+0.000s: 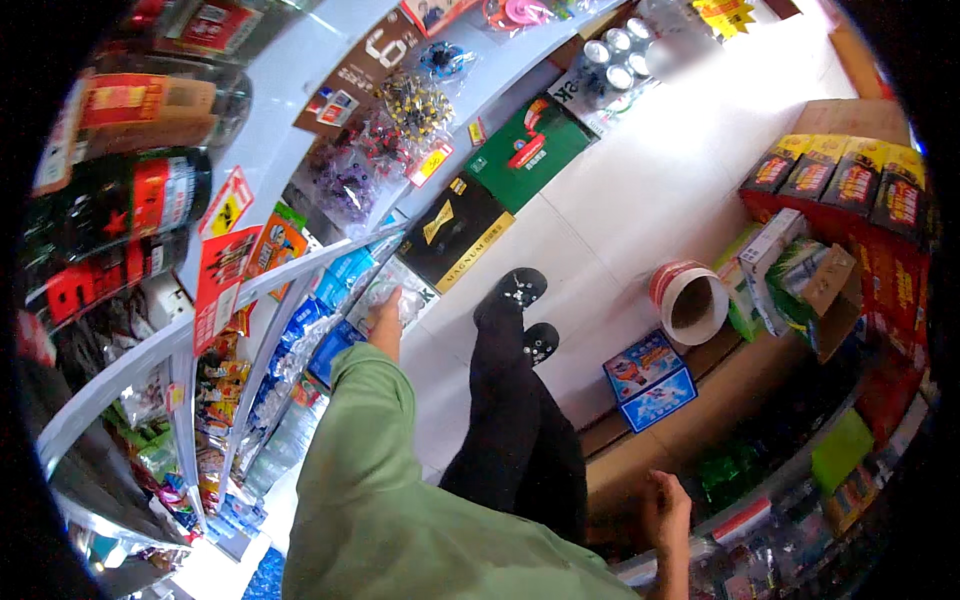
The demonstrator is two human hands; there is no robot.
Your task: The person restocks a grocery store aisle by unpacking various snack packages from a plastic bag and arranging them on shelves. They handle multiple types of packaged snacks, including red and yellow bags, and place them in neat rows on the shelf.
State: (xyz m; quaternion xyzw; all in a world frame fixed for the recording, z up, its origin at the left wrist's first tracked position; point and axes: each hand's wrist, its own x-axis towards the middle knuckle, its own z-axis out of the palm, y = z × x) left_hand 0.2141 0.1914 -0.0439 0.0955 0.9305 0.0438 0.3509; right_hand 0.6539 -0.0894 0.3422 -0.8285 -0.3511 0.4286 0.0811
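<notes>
My left hand (385,322) reaches out beside the left shelves, its fingers at a clear plastic package (406,306) over a white carton; whether it grips the package cannot be told. A black and gold Budweiser carton (450,232) lies just beyond that hand, with a green carton (529,154) past it. On the lower right, my right hand (666,504) hangs with curled fingers near the dark lower shelf, and no object shows in it. Small toys in clear bags (349,184) lie on the shelf above the cartons.
A red and white bucket (688,304) stands on the floor, near a blue box (649,379). Opened cartons (806,277) and stacked red boxes (889,277) are at the right. Packed snack shelves (225,382) curve along the left. Cans (619,56) stand at the top.
</notes>
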